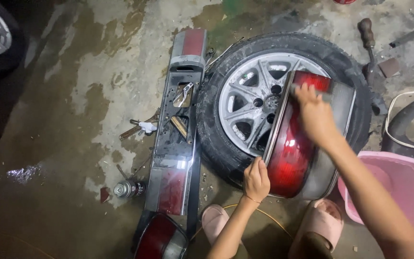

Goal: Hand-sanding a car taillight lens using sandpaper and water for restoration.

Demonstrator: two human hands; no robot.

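Observation:
A red and grey car tail light [293, 153] lies across a tyre with a silver alloy wheel [250, 103] on the wet concrete floor. My left hand [256, 180] grips the light's near left edge. My right hand [315, 112] presses a small grey pad, partly hidden under the fingers, onto the light's far end. My feet in pink slippers [319, 218] stand just below the tyre.
A long grey and red rear trim panel [178, 129] lies left of the tyre, with a spray can [128, 188] beside it. Another tail light [161, 240] sits at the bottom. A pink basin [398, 187] stands right. Hand tools [367, 36] lie beyond the tyre.

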